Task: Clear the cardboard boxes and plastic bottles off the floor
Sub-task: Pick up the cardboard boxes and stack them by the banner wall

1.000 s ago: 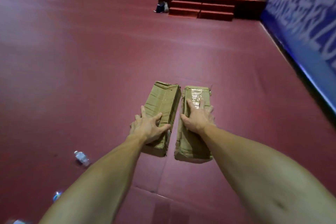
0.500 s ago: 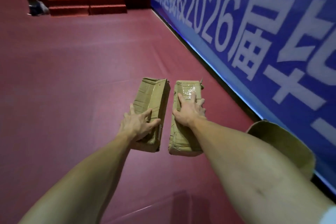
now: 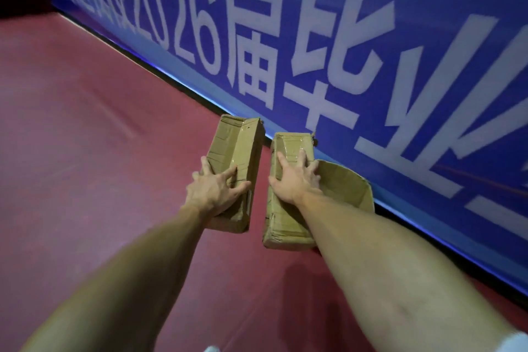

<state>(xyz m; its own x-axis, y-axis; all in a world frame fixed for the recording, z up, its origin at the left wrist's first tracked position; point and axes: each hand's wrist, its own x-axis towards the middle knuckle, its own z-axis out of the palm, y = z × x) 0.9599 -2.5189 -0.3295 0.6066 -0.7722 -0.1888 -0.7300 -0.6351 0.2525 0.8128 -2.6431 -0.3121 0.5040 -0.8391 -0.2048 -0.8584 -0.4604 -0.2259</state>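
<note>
Fingers [image 3: 228,178] of the left hand [image 3: 214,194] splay and clamp over the top of the left box [image 3: 238,146], and the right hand [image 3: 294,184] claws the right box [image 3: 285,226] the same way. Both look lifted off the red floor [image 3: 85,137]. Along the far right runs the blue banner [image 3: 371,37], and at its foot sits an open carton [image 3: 350,188], just beyond the right wrist. Those top-only grips look thin: tilt either box and it could slide free, or clip the carton's rim and tumble outside.
</note>
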